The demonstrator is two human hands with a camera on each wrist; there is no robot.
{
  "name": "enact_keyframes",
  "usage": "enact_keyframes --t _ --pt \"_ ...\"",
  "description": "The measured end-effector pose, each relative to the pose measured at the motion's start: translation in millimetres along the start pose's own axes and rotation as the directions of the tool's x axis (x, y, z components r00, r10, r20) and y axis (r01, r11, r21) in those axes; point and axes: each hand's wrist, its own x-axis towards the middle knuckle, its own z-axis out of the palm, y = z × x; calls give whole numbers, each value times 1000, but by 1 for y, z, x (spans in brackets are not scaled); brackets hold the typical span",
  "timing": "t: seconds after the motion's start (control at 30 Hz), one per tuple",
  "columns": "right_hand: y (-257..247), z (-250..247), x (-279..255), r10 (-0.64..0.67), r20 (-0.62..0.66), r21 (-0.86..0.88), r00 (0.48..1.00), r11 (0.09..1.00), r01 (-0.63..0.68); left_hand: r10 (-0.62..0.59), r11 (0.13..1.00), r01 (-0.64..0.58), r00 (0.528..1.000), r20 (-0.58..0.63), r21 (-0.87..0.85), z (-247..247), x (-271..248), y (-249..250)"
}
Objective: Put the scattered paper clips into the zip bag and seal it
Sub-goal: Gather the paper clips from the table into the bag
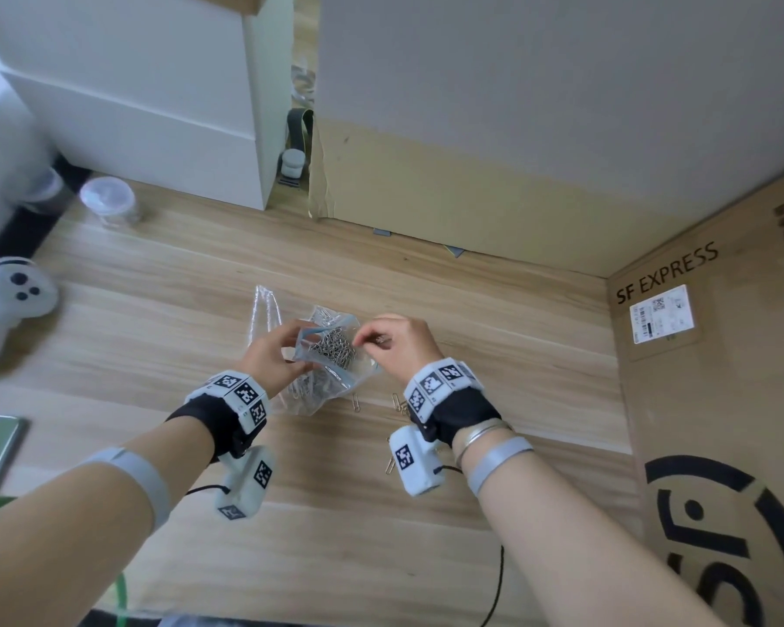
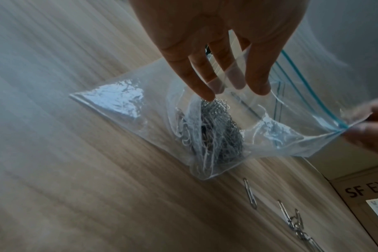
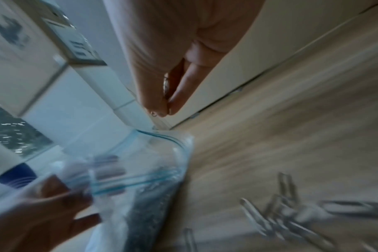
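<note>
Zip bag (image 1: 331, 359), clear plastic with a blue seal strip, mouth open, raised at the mouth end with its lower part on the wooden table (image 1: 381, 513) near the middle. Contents: a dense heap of silver paper clips (image 2: 218, 136) bunched in the lower part of the bag. Left hand (image 1: 272, 355): grip closed on the near edge of the mouth, thumb on one side of the plastic, at least two fingers (image 2: 235, 76) seen through the film inside the opening. Right hand (image 1: 394, 339): above the far side of the mouth, thumb and forefinger pressed together in a tight pinch on a small metal piece, probably one clip (the right wrist view is blurred, so the item is not sure); the remaining fingers are curled. Loose clips (image 1: 399, 404) still on the table: one single clip (image 2: 250, 194) just beside the bag's bottom corner, a small tangled cluster a little further toward the right wrist. Surroundings: cardboard box (image 1: 716, 400) printed SF EXPRESS with a white shipping label at the right; white controller (image 1: 5, 305) at the left edge of the table; clear lidded jar (image 1: 107, 199) at the far left; white cabinet (image 1: 155, 106) behind it; cardboard panel along the back.
</note>
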Motion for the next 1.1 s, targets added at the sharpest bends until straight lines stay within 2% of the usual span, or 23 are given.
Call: enact_keyframes --t 0.07,0.13,0.33,0.4,0.5,0.57,0.9,1.1 --pt "-5 9 4 12 59 17 998 1000 -13 0 1000 0 1000 6 8 -1 0 0" --pt "-4 12 3 48 63 71 997 996 -53 0 1000 0 1000 14 18 -2 -1 0" --pt "38 -7 -16 169 -86 -16 982 985 -171 6 1000 -6 1000 9 16 -1 -2 1" --pt "55 -8 -25 251 -18 -141 968 958 -251 5 1000 -5 1000 3 12 -1 -1 1" --pt "72 -2 -39 371 129 -303 919 898 -320 11 1000 -12 1000 3 23 0 0 -2" --pt "78 4 -46 414 158 -366 896 868 -336 13 1000 -13 1000 6 26 0 0 -2" --pt "88 20 -49 371 162 -360 915 885 -295 -8 1000 8 1000 14 18 3 1 -3" --pt "85 20 -41 398 205 -449 894 850 -276 -26 1000 26 999 22 4 3 -1 -2"
